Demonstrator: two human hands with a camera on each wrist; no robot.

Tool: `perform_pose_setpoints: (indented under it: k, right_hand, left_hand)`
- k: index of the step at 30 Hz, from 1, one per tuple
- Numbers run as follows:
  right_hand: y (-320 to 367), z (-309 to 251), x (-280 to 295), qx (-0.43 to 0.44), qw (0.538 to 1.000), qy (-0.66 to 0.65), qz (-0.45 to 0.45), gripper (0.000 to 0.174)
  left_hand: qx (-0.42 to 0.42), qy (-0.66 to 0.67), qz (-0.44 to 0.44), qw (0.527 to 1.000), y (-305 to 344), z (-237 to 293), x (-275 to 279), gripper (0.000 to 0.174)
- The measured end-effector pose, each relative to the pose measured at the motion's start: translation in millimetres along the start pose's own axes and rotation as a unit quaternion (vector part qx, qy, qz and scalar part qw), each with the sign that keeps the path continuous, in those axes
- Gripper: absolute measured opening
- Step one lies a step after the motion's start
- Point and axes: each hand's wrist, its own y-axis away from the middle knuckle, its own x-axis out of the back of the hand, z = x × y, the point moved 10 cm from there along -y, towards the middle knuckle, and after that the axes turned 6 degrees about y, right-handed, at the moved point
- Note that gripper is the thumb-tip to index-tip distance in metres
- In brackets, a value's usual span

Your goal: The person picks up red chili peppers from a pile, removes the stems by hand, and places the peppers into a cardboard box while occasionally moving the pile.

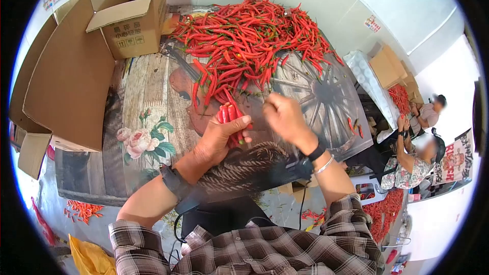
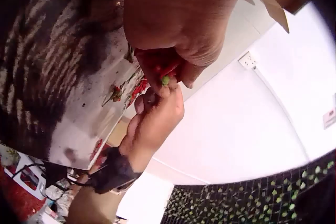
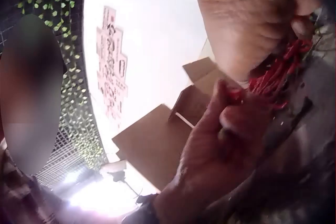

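My left hand (image 1: 220,140) grips a small bunch of red chili peppers (image 1: 230,114), its thumb lying across them. In the left wrist view a green stem end (image 2: 165,80) pokes out below that hand, overlapping the fingertips of my right hand (image 2: 157,121). The head view has the right hand (image 1: 287,117) a short way right of the bunch, its fingers curled inward and nothing showing between them. A large heap of red chilies (image 1: 249,35) with green stems lies on the table just beyond both hands.
An open cardboard box (image 1: 69,71) stands along the table's left side, with a smaller carton (image 1: 133,28) behind it. A few loose chilies (image 1: 355,127) lie near the right edge of the table (image 1: 137,81). Two people work at another table on the right; cut chilies (image 1: 84,210) lie at lower left.
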Motion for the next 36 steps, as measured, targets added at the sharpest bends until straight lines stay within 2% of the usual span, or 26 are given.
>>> perform_pose_setpoints:
  k: [2, 4, 6, 8, 10, 13, 17, 19, 20, 24, 26, 28, 29, 30, 32, 34, 36]
  right_hand:
    - [-15, 44, 7, -0.059, 0.995, 0.079, -0.026, 0.025]
    - [-32, 81, 23, -0.129, 0.977, 0.165, -0.034, 0.025]
    - [-53, 109, 38, -0.111, 0.976, 0.181, 0.04, 0.025]
    - [-71, 132, 35, -0.132, 0.975, 0.176, 0.032, 0.025]
    - [-84, 152, 23, -0.15, 0.974, 0.168, 0.022, 0.026]
    - [-94, 178, 8, -0.196, 0.954, 0.225, 0.012, 0.03]
    - [-90, 181, 3, -0.175, 0.953, 0.246, 0.006, 0.031]
    - [-75, 165, 4, -0.159, 0.975, 0.155, -0.022, 0.026]
    - [-66, 149, 9, -0.156, 0.975, 0.157, -0.025, 0.026]
    - [-21, 67, 23, -0.095, 0.995, 0.012, 0.022, 0.015]
    - [-1, 33, 20, -0.088, 0.996, -0.006, 0.006, 0.015]
    - [14, 1, 8, -0.068, 0.99, -0.116, -0.042, 0.016]
    - [16, -22, 6, -0.023, 0.993, -0.074, -0.084, 0.016]
    - [20, -24, 2, -0.021, 0.993, -0.078, -0.086, 0.016]
    - [23, -40, -7, 0.052, 0.991, -0.088, -0.086, 0.014]
    - [23, -48, -10, 0.066, 0.99, -0.085, -0.089, 0.014]
    - [22, -44, -11, 0.033, 0.994, -0.063, -0.078, 0.015]
  left_hand:
    - [0.009, -0.007, 0.0, 1.0, 0, -2, 1, 0.016]
    - [0.005, 0.044, -0.011, 0.999, -4, -2, 1, 0.015]
    - [0.021, 0.056, -0.004, 0.998, -2, -2, -3, 0.015]
    - [0.035, 0.065, 0.004, 0.997, -2, -3, -2, 0.015]
    - [0.072, 0.067, -0.025, 0.995, -2, -9, -5, 0.018]
    - [0.077, 0.04, -0.016, 0.996, 1, -7, -6, 0.019]
    - [0.067, 0.045, -0.027, 0.996, -1, -8, -3, 0.021]
    - [0.068, 0.051, -0.03, 0.996, -1, -9, -4, 0.023]
    - [0.066, 0.055, -0.028, 0.996, -1, -8, -3, 0.023]
    - [0.061, 0.044, -0.019, 0.997, -2, -9, -4, 0.027]
    - [0.057, 0.036, -0.005, 0.998, -1, -8, -2, 0.028]
    - [0.049, 0.043, 0.013, 0.998, -2, -7, 1, 0.029]
    - [0.039, 0.043, 0.013, 0.998, -2, -6, 2, 0.032]
    - [0.037, 0.043, 0.017, 0.998, -3, -6, 5, 0.032]
    - [0.059, 0.026, -0.007, 0.998, -3, -9, 3, 0.027]
    - [0.032, 0.034, 0.021, 0.999, -1, -5, 1, 0.022]
    - [0.049, 0.021, 0.029, 0.998, -3, -9, 7, 0.02]
